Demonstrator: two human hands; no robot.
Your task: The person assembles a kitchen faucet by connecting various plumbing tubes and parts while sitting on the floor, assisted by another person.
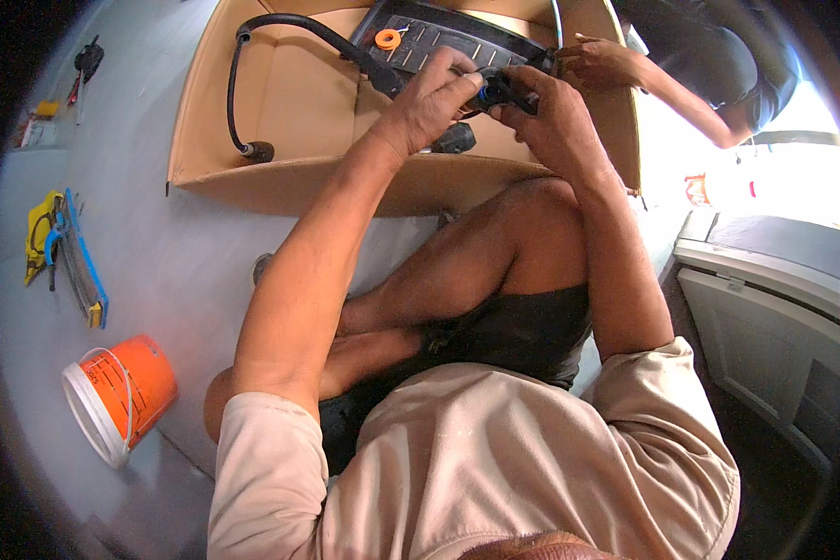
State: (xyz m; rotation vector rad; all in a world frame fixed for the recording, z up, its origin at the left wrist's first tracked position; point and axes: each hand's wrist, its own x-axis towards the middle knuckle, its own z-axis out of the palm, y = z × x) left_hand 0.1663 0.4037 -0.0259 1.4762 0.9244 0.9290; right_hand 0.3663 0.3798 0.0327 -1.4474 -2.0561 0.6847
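Note:
My left hand [439,101] and my right hand [553,119] meet over an open cardboard box [308,191]. Between their fingertips they grip a small black fitting [500,91] with a bit of blue on it. A black hose [313,28] curves through the box, and its thick end passes behind my left hand; whether it joins the fitting is hidden. Beyond my hands a black slotted panel [439,51] lies in the box with an orange tape roll [387,39] on it. Below the fitting sits a dark part [454,139], partly covered.
Another person's hand [607,62] reaches over the box's right side. An orange bucket [149,385] lies tilted at the left, below a blue and yellow tool [77,252] on the grey floor. A pale cabinet-like unit [765,303] stands at my right. My crossed legs are near the box.

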